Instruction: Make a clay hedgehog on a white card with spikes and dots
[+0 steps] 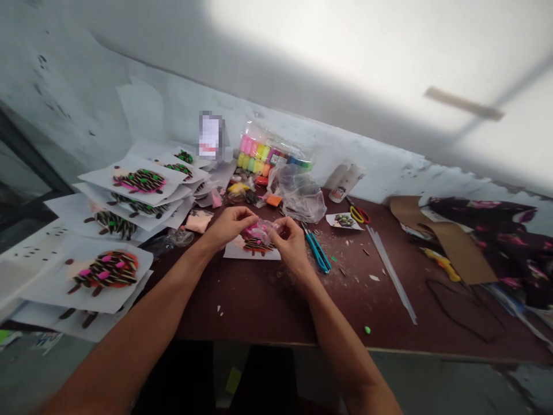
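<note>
Both my left hand [233, 223] and my right hand [288, 237] are closed on a small clear plastic bag [264, 229] with something pink in it. The bag is held just above a white paper card [233, 249]. On the card lies a hedgehog figure [258, 246] with an orange body, dark striped spines and pink dots, partly covered by the bag and my fingers. To the right of my right hand lie teal-handled pliers or cutters [318, 253]. A packet of pale peach clay [199, 220] rests left of my left hand.
Stacked sheets with hedgehog figures [140, 180] fill the left side. Behind my hands are a pack of coloured clay [259, 154] and crumpled clear plastic [298, 193]. To the right lie scissors [359, 214], glue sticks [392, 275], a yellow glue gun [441, 263] and brown cardboard [464, 248].
</note>
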`<state>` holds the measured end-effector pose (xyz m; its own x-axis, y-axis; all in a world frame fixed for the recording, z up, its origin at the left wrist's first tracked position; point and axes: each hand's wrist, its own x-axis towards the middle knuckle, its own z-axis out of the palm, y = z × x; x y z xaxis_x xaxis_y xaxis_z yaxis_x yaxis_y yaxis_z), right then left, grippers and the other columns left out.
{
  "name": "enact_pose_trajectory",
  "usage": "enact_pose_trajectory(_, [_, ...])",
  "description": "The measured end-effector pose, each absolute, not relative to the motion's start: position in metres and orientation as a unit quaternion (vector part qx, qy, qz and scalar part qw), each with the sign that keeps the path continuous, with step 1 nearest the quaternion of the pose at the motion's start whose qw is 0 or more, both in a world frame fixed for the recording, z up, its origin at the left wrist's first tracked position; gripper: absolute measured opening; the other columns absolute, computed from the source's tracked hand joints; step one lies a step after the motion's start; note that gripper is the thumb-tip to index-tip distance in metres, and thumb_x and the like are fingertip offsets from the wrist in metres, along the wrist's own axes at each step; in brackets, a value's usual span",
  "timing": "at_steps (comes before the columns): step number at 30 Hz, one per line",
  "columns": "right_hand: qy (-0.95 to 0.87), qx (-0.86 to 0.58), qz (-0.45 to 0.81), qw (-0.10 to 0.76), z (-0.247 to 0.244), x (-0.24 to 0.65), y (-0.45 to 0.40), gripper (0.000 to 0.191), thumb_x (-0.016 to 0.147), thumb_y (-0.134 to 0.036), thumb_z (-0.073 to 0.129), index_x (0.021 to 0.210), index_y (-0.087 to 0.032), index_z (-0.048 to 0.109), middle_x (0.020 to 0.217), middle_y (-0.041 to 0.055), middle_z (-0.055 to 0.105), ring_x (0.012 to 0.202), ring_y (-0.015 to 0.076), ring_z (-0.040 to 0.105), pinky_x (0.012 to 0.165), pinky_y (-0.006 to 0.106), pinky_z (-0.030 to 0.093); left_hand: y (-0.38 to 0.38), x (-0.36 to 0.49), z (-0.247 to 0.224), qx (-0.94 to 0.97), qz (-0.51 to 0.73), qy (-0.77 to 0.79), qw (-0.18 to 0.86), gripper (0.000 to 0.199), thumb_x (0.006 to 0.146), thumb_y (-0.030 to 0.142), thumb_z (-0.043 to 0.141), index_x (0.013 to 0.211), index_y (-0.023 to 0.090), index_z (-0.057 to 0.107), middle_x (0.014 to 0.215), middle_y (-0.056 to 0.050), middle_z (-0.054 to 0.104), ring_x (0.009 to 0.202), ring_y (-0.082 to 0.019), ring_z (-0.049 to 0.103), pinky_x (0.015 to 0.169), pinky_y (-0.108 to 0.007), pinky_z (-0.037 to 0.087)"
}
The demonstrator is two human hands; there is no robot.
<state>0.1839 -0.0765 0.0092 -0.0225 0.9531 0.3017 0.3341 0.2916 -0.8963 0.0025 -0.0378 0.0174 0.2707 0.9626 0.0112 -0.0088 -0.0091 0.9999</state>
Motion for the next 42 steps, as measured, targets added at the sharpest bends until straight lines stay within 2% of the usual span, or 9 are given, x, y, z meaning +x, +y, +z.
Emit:
enact_pose_trajectory(5, [-0.639,-0.480,0.295,0.524,0.010,0.182,-0.077,0.021,0.079,-0.032,0.068,0.077,-0.022,0.050,0.089,-0.0002,0.058,0.071,0.0111,0.049,0.063,0.023,0.041,-0.035,0.003,0.014,0.546,0.446,0.429,0.564,0.035,0.068,0.043,0.079,0.076,0.014,0.061,0.061,0.003,0.059,0.051,-0.009,0.054,0.047,-0.020,0.046])
enact_pose_trajectory(9, [-0.650,-0.473,0.280,0.525,0.011,0.183,-0.077,0.013,0.083,-0.033,0.067,0.082,-0.021,0.062,0.094,0.0029,0.061,0.077,0.0132,0.054,0.064,0.024,0.044,-0.037,0.003,0.019,0.517,0.445,0.450,0.576,0.026,0.075,0.033,0.076,0.077,0.015,0.058,0.059,0.006,0.057,0.044,-0.007,0.052,0.041,-0.018,0.043])
enact_pose_trajectory(13, [-0.663,-0.460,0.273,0.523,0.010,0.185,-0.075,0.008,0.082,-0.028,0.066,0.082,-0.022,0.071,0.104,0.0048,0.064,0.082,0.0140,0.059,0.063,0.025,0.046,-0.040,0.004,0.024,0.492,0.436,0.466,0.592,0.016,0.081,0.022,0.070,0.080,0.015,0.056,0.064,0.003,0.063,0.042,-0.007,0.055,0.040,-0.018,0.043])
enact_pose_trajectory(19, [-0.689,-0.462,0.271,0.488,0.005,0.186,-0.074,0.019,0.085,-0.024,0.063,0.097,-0.023,0.077,0.112,0.0061,0.066,0.075,0.0112,0.060,0.061,0.023,0.048,-0.043,0.007,0.025,0.480,0.424,0.456,0.618,0.008,0.085,0.015,0.064,0.087,0.014,0.057,0.065,0.003,0.063,0.046,-0.010,0.061,0.043,-0.019,0.046])
enact_pose_trajectory(25, [-0.721,-0.463,0.231,0.461,0.002,0.187,-0.074,0.015,0.084,-0.023,0.066,0.092,-0.021,0.079,0.106,0.0070,0.067,0.066,0.0097,0.059,0.059,0.024,0.048,-0.045,0.007,0.030,0.469,0.423,0.442,0.637,0.011,0.086,0.007,0.057,0.095,0.014,0.057,0.065,0.004,0.063,0.047,-0.009,0.061,0.047,-0.019,0.049])
enact_pose_trajectory(31, [-0.740,-0.450,0.215,0.452,0.002,0.186,-0.075,0.016,0.086,-0.023,0.066,0.096,-0.023,0.079,0.109,0.0064,0.066,0.072,0.0115,0.061,0.064,0.026,0.051,-0.044,0.008,0.028,0.468,0.428,0.435,0.639,0.012,0.084,0.005,0.056,0.092,0.013,0.058,0.068,0.003,0.064,0.047,-0.009,0.060,0.048,-0.020,0.050])
enact_pose_trajectory(35, [-0.741,-0.451,0.201,0.455,0.006,0.184,-0.077,0.011,0.085,-0.022,0.066,0.083,-0.022,0.077,0.103,0.0059,0.066,0.084,0.0154,0.063,0.069,0.027,0.051,-0.044,0.009,0.027,0.470,0.434,0.438,0.632,0.012,0.083,0.006,0.056,0.092,0.013,0.059,0.068,0.003,0.063,0.047,-0.009,0.060,0.049,-0.021,0.050])
enact_pose_trajectory(40, [-0.691,-0.470,0.241,0.494,0.011,0.181,-0.079,0.012,0.084,-0.027,0.064,0.077,-0.020,0.070,0.104,0.0069,0.066,0.084,0.0159,0.063,0.061,0.025,0.047,-0.040,0.006,0.029,0.449,0.448,0.469,0.615,0.012,0.081,0.006,0.055,0.088,0.014,0.062,0.064,0.004,0.061,0.044,-0.009,0.057,0.043,-0.019,0.043])
enact_pose_trajectory(42, [-0.651,-0.479,0.264,0.527,0.012,0.181,-0.077,0.015,0.084,-0.030,0.064,0.074,-0.020,0.067,0.104,0.0074,0.067,0.089,0.0175,0.064,0.063,0.025,0.048,-0.036,0.003,0.027,0.430,0.478,0.481,0.596,0.007,0.082,0.010,0.057,0.083,0.014,0.063,0.060,0.004,0.058,0.042,-0.008,0.053,0.041,-0.018,0.039])
